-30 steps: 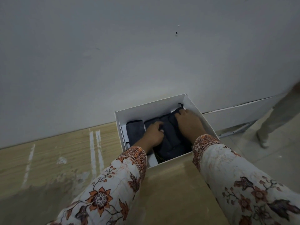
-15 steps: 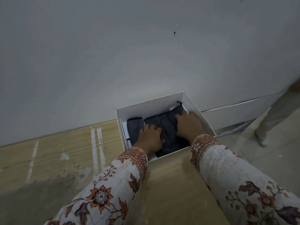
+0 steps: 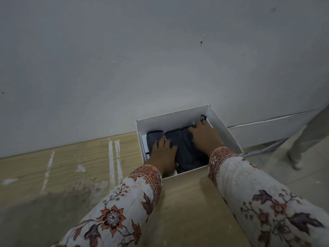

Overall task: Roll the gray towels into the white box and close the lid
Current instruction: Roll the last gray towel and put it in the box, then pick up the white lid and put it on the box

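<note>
— Three rolled gray towels (image 3: pixel 173 139) lie side by side inside the white box (image 3: pixel 170 117), which sits on the wooden table (image 3: pixel 58 168) against the wall (image 3: pixel 142 59).

— And my hands?

— Your left hand (image 3: pixel 163 152) lies flat with relaxed fingers on the middle roll; your right hand (image 3: pixel 204 138) is spread and pressing the right roll down. Neither pinches anything.

— What's left?

— I'd judge the packing nearly done. The box stands open, and I can't see its lid, so closing remains.
</note>
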